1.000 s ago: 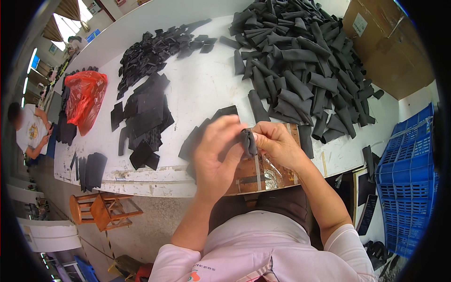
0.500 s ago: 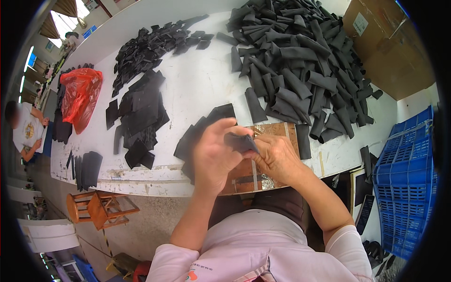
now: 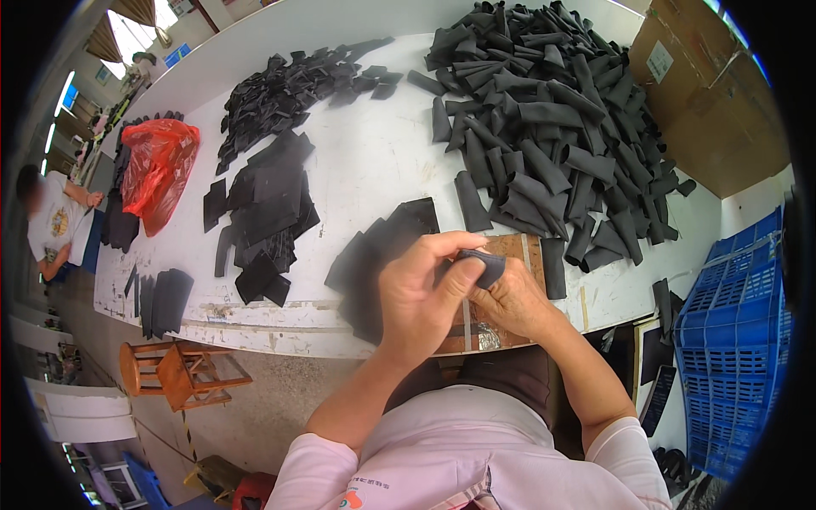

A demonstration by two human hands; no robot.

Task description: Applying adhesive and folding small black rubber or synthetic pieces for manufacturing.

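Both of my hands meet over the table's front edge around a dark grey fabric piece (image 3: 486, 269). It is curled over, and part of it is hidden by my fingers. My left hand (image 3: 422, 291) pinches its left side, with the thumb pressed on it. My right hand (image 3: 520, 299) grips it from the right; those fingertips are mostly hidden. Under my hands lies a brown board (image 3: 520, 248) with strips of tape. Flat dark fabric pieces (image 3: 374, 246) are fanned out just beyond my left hand. A single rolled fabric tube (image 3: 554, 269) lies by the board's right edge.
A large heap of dark fabric tubes (image 3: 544, 127) covers the far right. Stacks of flat dark pieces (image 3: 270, 195) lie left of centre, near a red plastic bag (image 3: 161, 170). A cardboard box (image 3: 714, 93) and blue crates (image 3: 731, 323) stand right. Another person (image 3: 59, 221) is far left.
My hands have shifted slightly right. My left thumb has come down onto the fabric piece, which stood more open before and is now curled over. The whole view has shifted a little.
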